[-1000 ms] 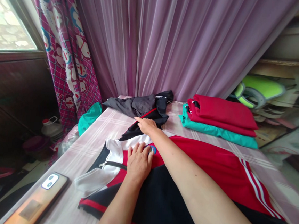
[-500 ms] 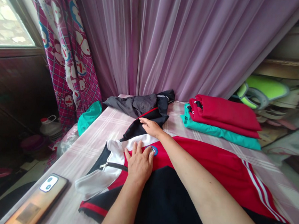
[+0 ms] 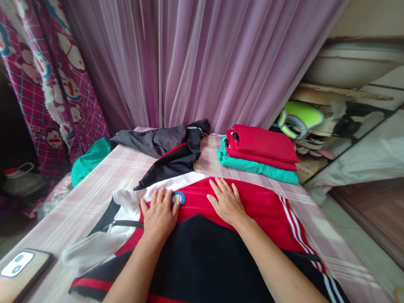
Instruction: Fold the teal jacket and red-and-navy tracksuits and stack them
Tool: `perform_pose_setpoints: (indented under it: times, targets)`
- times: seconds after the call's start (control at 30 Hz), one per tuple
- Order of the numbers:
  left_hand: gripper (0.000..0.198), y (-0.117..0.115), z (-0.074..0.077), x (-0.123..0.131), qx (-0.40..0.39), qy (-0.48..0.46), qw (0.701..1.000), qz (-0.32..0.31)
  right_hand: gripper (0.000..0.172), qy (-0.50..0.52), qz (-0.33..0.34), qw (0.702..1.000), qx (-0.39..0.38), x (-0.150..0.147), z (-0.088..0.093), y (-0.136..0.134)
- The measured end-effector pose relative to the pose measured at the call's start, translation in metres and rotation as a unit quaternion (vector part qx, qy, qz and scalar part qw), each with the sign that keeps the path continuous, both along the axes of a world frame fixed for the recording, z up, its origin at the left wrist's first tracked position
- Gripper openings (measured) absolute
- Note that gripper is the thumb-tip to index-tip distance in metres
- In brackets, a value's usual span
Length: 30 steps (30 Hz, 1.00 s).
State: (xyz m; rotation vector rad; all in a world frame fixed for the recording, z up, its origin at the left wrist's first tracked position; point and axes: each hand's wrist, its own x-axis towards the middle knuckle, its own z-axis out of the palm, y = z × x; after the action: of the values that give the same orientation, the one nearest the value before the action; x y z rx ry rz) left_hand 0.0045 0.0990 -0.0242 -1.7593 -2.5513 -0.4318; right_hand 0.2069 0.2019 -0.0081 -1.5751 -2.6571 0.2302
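Observation:
A zip-up jacket [image 3: 193, 254] in red, black and white lies spread over the checked cloth of the table, its white collar to the left. My left hand [image 3: 160, 211] rests flat on its upper part, fingers apart, beside a round blue badge [image 3: 178, 198]. Farther right, my right hand [image 3: 227, 202] lies on the red panel with its fingers spread. One black sleeve with red piping [image 3: 168, 165] stretches away toward the back of the table. Neither hand grips the fabric.
Folded red clothing [image 3: 264, 145] sits on folded teal clothing [image 3: 257, 168] at the back right. A dark grey garment [image 3: 153, 140] lies at the back left. The phone [image 3: 18, 272] is near the left edge. Purple curtains [image 3: 196, 52] hang behind the table.
My right hand has moved from near the black sleeve to the red panel, rightward along the jacket. The left hand stays by the badge. The view has turned right.

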Motion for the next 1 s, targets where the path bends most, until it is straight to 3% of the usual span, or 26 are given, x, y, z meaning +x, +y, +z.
perform_pose_setpoints:
  times: [0.1, 0.23, 0.4, 0.6, 0.73, 0.87, 1.0]
  targets:
    - [0.050, 0.002, -0.002, -0.003, -0.009, 0.009, 1.000, -0.001, 0.060, -0.011, -0.049, 0.999, -0.022, 0.017, 0.000, 0.005]
    - [0.054, 0.004, -0.003, -0.004, -0.030, 0.017, 0.999, -0.006, 0.060, -0.005, -0.070, 0.997, 0.012, 0.055, -0.003, 0.007]
    - [0.056, 0.004, -0.001, -0.006, -0.036, 0.029, 0.999, -0.015, 0.063, -0.066, -0.182, 0.981, -0.010, 0.098, -0.009, 0.012]
    - [0.055, 0.005, -0.001, -0.007, -0.035, 0.020, 0.999, -0.013, 0.063, -0.057, -0.196, 0.979, -0.002, 0.108, -0.004, 0.016]
    - [0.055, 0.005, -0.002, -0.007, -0.017, 0.033, 0.999, -0.012, 0.061, -0.045, -0.215, 0.974, 0.059, 0.124, 0.003, 0.013]
    - [0.056, 0.004, 0.003, -0.004, -0.023, 0.041, 0.999, -0.002, 0.063, -0.062, -0.254, 0.965, -0.009, 0.139, -0.006, 0.016]
    - [0.054, 0.003, 0.011, 0.000, -0.047, 0.041, 0.998, 0.011, 0.063, -0.062, -0.252, 0.966, -0.008, 0.140, -0.013, 0.022]
